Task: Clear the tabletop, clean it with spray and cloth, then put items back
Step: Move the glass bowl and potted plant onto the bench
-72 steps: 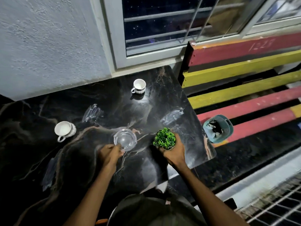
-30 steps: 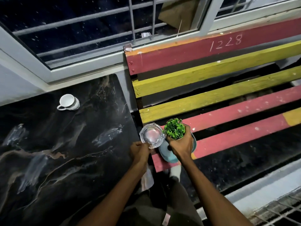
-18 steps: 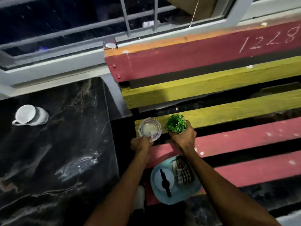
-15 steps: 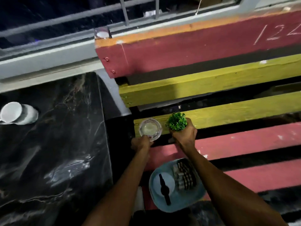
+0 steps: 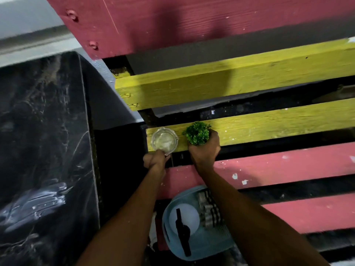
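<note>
Fingers of the left hand (image 5: 154, 160) are pinched on the near rim of a clear, round glass ashtray-style dish (image 5: 164, 140), and the fingers of the right hand (image 5: 204, 148) are wrapped tight around the pot of a small bushy green fake plant (image 5: 197, 133), pot itself hidden by the grip. Both items are now parked over the lower yellow wooden slat (image 5: 269, 123) of a red-and-yellow painted bench; a couple of seconds ago they were being lifted off the black marble-look tabletop (image 5: 44, 131), so they've been carried across and lowered to the seat. Whether they're fully resting on the slat can't be told, but it looks like touchdown or very close.

What that means: two more things are off the table, so the clearing stage is moving along. A white cup was seen on the table a moment ago and is out of view now, so clearing probably isn't finished. The pale blue plastic basket (image 5: 209, 246) with the spray bottle and cloth sits nearer on the bench, ready for the wipe-down.
</note>
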